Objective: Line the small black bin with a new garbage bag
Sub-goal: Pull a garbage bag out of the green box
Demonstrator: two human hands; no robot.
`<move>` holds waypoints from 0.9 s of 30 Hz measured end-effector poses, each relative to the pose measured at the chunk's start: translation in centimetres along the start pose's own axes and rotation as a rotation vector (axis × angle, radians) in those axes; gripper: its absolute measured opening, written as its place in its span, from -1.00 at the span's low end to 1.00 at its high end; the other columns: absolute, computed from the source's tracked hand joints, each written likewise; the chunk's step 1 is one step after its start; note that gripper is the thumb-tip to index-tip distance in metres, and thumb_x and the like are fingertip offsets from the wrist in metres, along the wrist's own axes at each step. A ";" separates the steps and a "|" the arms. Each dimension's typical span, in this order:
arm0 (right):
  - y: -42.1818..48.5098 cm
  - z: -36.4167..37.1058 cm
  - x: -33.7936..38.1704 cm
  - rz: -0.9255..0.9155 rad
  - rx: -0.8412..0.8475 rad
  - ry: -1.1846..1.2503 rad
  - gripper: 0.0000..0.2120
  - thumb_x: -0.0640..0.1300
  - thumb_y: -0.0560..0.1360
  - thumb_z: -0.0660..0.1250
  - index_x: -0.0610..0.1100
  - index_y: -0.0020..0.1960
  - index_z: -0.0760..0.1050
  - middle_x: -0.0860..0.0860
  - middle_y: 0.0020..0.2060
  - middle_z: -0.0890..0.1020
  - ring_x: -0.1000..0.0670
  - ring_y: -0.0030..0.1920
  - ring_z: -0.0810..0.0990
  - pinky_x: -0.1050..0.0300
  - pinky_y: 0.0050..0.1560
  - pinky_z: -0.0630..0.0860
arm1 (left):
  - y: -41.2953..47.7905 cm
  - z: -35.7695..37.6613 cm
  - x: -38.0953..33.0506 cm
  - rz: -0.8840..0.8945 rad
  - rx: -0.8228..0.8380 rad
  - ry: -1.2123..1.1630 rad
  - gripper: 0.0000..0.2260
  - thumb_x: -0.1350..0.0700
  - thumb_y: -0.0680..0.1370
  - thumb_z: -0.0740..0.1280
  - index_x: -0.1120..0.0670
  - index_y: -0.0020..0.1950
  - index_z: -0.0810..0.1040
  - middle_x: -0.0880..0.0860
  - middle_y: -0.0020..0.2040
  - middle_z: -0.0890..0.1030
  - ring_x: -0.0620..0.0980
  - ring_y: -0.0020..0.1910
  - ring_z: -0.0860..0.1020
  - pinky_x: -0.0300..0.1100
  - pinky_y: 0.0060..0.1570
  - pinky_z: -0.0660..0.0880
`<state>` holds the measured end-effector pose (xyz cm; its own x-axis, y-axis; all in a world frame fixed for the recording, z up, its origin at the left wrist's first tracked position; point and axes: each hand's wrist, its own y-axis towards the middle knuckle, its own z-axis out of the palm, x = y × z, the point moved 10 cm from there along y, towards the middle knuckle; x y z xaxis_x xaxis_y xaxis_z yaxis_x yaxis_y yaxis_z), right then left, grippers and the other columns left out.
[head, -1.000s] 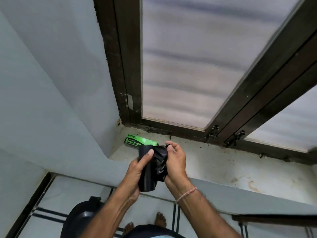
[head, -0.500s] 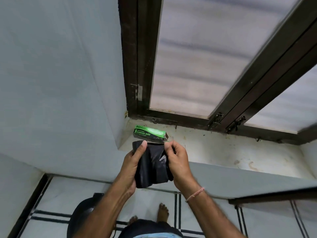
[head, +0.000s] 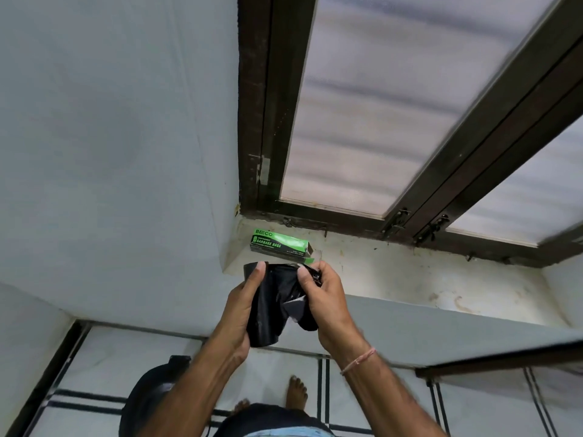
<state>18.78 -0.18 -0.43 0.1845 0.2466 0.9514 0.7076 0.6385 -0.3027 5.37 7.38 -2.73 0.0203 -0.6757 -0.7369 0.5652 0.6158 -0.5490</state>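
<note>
Both hands, left hand [head: 243,307] and right hand [head: 325,298], grasp a folded black bag [head: 271,310]; green box [head: 279,244] at sill's [head: 410,279] left corner.

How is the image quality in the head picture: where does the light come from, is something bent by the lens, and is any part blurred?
Head view: soft daylight enters through the frosted window panes, no hard shadows; the wide lens slants the window frame; slight blur at the right edge; small glare on the black garbage bag between left hand and right hand; the green box reads sharp.
</note>
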 end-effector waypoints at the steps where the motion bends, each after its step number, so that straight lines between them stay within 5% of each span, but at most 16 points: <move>1: 0.0 0.0 0.1 0.011 -0.010 0.013 -0.91 -0.19 0.69 0.29 -0.20 0.06 0.54 -0.10 -0.15 0.63 -0.06 -0.14 0.60 -0.04 -0.10 0.59 | -0.1 -0.1 0.1 -0.005 0.002 0.007 -0.46 -0.29 0.51 0.37 0.14 0.19 0.69 0.25 0.07 0.74 0.20 0.00 0.71 0.06 0.07 0.61; 5: -0.5 0.8 0.4 0.092 0.036 0.092 -0.74 -0.09 0.74 0.20 -0.12 0.11 0.65 -0.06 -0.11 0.66 0.01 -0.14 0.65 0.19 -0.18 0.59 | -0.4 -0.1 0.3 -0.020 0.009 -0.002 -0.39 -0.34 0.47 0.40 0.17 0.21 0.67 0.28 0.08 0.72 0.22 0.04 0.71 0.08 0.09 0.64; 10: -1.2 2.3 1.1 0.009 0.160 -0.124 -0.80 -0.07 0.55 0.52 -0.22 0.01 0.70 -0.12 -0.15 0.74 0.04 -0.17 0.68 0.17 -0.09 0.62 | -0.6 -0.5 0.1 0.010 0.006 -0.009 -0.37 -0.31 0.48 0.40 0.21 0.23 0.65 0.30 0.09 0.72 0.27 0.10 0.70 0.06 0.06 0.66; 15: -1.3 1.7 0.2 0.039 0.107 -0.026 -0.74 -0.15 0.69 0.33 -0.37 0.02 0.52 -0.11 -0.24 0.55 0.09 -0.36 0.54 0.23 -0.34 0.55 | -0.9 -0.4 0.3 0.024 0.031 0.025 -0.43 -0.33 0.52 0.34 0.15 0.18 0.70 0.27 0.04 0.73 0.18 -0.04 0.71 -0.02 -0.03 0.62; 19: -1.2 0.9 -0.4 0.045 0.047 -0.020 -0.86 -0.21 0.71 0.26 -0.25 0.02 0.52 -0.09 -0.20 0.58 0.03 -0.23 0.55 0.16 -0.21 0.54 | -1.2 -0.3 0.4 0.013 0.030 0.015 -0.45 -0.31 0.55 0.31 0.13 0.18 0.71 0.26 0.09 0.73 0.20 0.04 0.70 0.09 0.18 0.59; 22: -1.2 0.8 -0.2 0.051 0.014 0.018 -0.81 -0.26 0.72 0.21 -0.19 0.04 0.59 -0.12 -0.15 0.64 -0.01 -0.18 0.58 0.16 -0.21 0.56 | -1.4 -0.3 0.8 -0.016 0.029 -0.014 -0.45 -0.32 0.56 0.29 0.13 0.15 0.71 0.23 0.05 0.74 0.17 0.00 0.72 0.07 0.13 0.64; 27: -1.6 1.3 -0.1 0.096 0.081 0.093 -0.72 -0.04 0.73 0.23 -0.17 0.09 0.66 -0.22 -0.06 0.72 -0.04 -0.09 0.68 -0.01 -0.03 0.66 | -1.6 -0.5 0.5 -0.008 0.022 -0.033 -0.39 -0.32 0.49 0.36 0.18 0.23 0.66 0.25 0.10 0.73 0.24 0.11 0.71 0.15 0.20 0.61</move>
<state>16.74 -0.24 -0.07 0.3137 0.2432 0.9178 0.6269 0.6729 -0.3926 4.12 6.25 -2.44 0.0427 -0.6942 -0.7185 0.5833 0.6012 -0.5462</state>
